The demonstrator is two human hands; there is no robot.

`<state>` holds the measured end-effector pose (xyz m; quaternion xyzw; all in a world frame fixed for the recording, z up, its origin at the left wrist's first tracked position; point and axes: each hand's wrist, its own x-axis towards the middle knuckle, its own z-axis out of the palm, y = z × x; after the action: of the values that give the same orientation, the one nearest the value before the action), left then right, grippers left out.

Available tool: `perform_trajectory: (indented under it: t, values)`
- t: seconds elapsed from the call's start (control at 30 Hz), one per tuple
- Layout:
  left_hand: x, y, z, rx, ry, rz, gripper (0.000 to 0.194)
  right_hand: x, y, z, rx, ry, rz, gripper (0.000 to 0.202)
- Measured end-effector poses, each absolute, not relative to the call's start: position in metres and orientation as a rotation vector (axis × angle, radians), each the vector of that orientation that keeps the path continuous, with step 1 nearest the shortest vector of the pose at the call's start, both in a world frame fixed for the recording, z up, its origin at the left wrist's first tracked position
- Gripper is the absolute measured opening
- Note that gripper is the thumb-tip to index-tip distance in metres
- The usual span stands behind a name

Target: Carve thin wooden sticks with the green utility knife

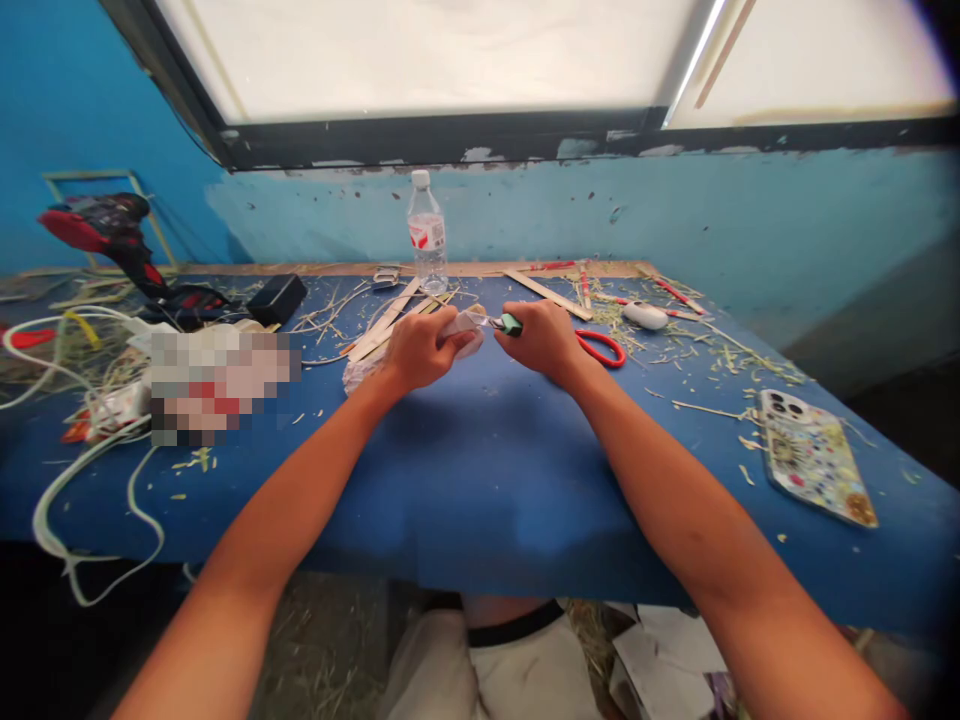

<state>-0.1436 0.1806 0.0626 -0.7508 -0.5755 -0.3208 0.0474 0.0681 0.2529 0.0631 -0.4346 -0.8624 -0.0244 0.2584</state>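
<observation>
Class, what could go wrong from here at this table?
The green-handled tool in the right hand points toward the left hand and the pale item it holds; a slip might hurt that hand. The phone lies near the right edge of the table, so a stray bump could knock it off.

- Tabletop [495, 490] is left open at the right hand's [536, 335] six o'clock.
- Three is obstructed by a red handle [621, 352].
- Eleven is blocked by a bottle [427, 235].
</observation>
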Motion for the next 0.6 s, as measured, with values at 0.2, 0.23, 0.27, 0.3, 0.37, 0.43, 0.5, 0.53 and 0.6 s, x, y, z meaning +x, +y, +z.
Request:
perform_trajectory:
  t: [0.2,0.23,0.27,0.3,0.37,0.43,0.5,0.53,0.6]
  values:
    - [-0.1422,0.1809,0.0620,-2.231,-1.759,-0.942,0.036,0.0682,0.2534,0.0632,-1.213,-2.326,-0.135,0.020]
    - [-0.1418,0.1809,0.0619,-2.223,-1.764,-0.932,0.036,0.0684,0.2536,0.0631,-1.212,-2.324,-0.139,0.020]
    - [-0.1415,0.1809,0.0617,-2.218,-1.768,-0.926,0.036,0.0687,0.2538,0.0629,-1.209,-2.323,-0.141,0.021]
    - [-0.1413,0.1809,0.0615,-2.217,-1.768,-0.924,0.037,0.0690,0.2541,0.0628,-1.205,-2.324,-0.143,0.021]
    - [-0.1411,0.1807,0.0612,-2.219,-1.762,-0.928,0.037,0.0696,0.2549,0.0627,-1.197,-2.332,-0.148,0.020]
    - [-0.1410,0.1804,0.0611,-2.224,-1.757,-0.927,0.036,0.0703,0.2557,0.0627,-1.182,-2.347,-0.157,0.019]
    - [-0.1408,0.1798,0.0615,-2.229,-1.760,-0.921,0.036,0.0710,0.2563,0.0627,-1.157,-2.355,-0.164,0.018]
    - [-0.1407,0.1795,0.0617,-2.230,-1.761,-0.920,0.036,0.0713,0.2565,0.0628,-1.143,-2.354,-0.166,0.017]
    - [-0.1403,0.1790,0.0622,-2.233,-1.754,-0.921,0.035,0.0718,0.2566,0.0629,-1.128,-2.344,-0.166,0.017]
